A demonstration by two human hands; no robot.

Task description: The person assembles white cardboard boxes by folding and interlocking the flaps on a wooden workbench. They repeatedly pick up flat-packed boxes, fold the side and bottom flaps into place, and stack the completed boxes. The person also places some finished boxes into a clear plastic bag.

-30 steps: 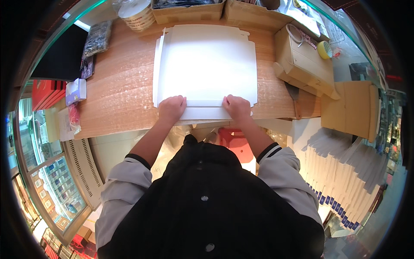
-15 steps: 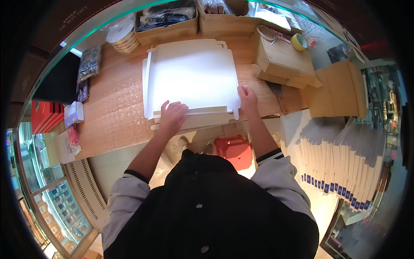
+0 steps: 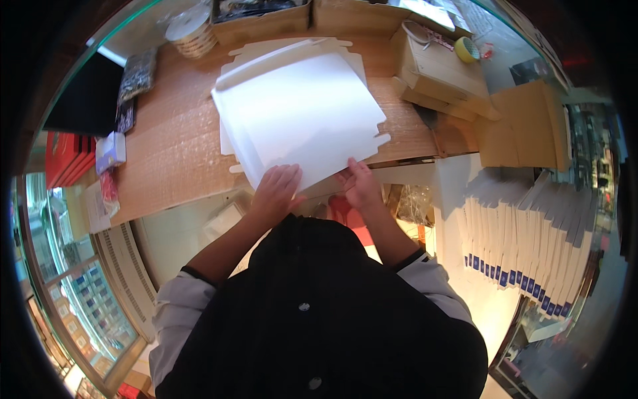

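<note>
A large white cardboard sheet (image 3: 302, 110) with notched edges and small tabs lies at a slant over another pale sheet (image 3: 359, 65), whose edges show behind and to the left. Its near corner reaches past the table's front edge. My left hand (image 3: 276, 193) is closed on this corner, fingers together on top and thumb toward the right, partly past the edge. On the near right edge, my right hand (image 3: 361, 186) pinches the same sheet between thumb and fingers. A raised fold runs along the sheet's far left side.
Cardboard boxes (image 3: 438, 80) stand at the right of the wooden table (image 3: 166, 153), with a yellow tape roll (image 3: 466, 49) on top. Ribbon spools (image 3: 191, 32) sit at the back left. Many flat white boards (image 3: 525, 233) stand stacked at right. A red stool (image 3: 359, 229) is below.
The top sheet has turned and come toward me, its near corner now over the table edge. Both hands have moved nearer my body, and my right hand has shifted left.
</note>
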